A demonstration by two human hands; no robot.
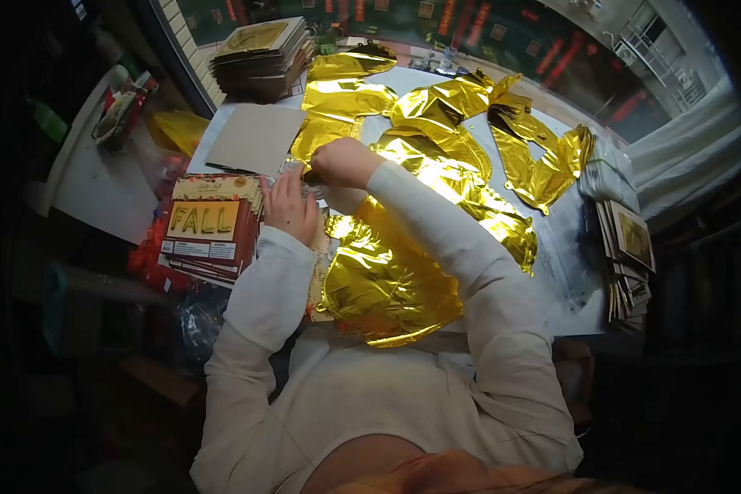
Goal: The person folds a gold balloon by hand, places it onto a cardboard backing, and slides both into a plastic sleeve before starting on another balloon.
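Note:
My left hand (291, 206) lies with fingers stretched out, beside the stack of "FALL" balloon packages (203, 218), its fingertips by a small whitish bundle (314, 188). Close against it, my right hand (346, 162) is closed in a pinch; what its fingers hold is hidden. Under and in front of my right forearm spread shiny gold foil balloons (391, 288), flat and wrinkled. Another gold foil balloon (543, 160) lies farther right. Partly covered by my left arm and the foil is a printed card (318, 284).
A grey cardboard sheet (255, 138) lies behind my left hand. One stack of cards (259, 58) stands at the back left, another (630, 255) at the right edge. Clear plastic bags (608, 173) sit at the right, with a side table (82, 177) on the left.

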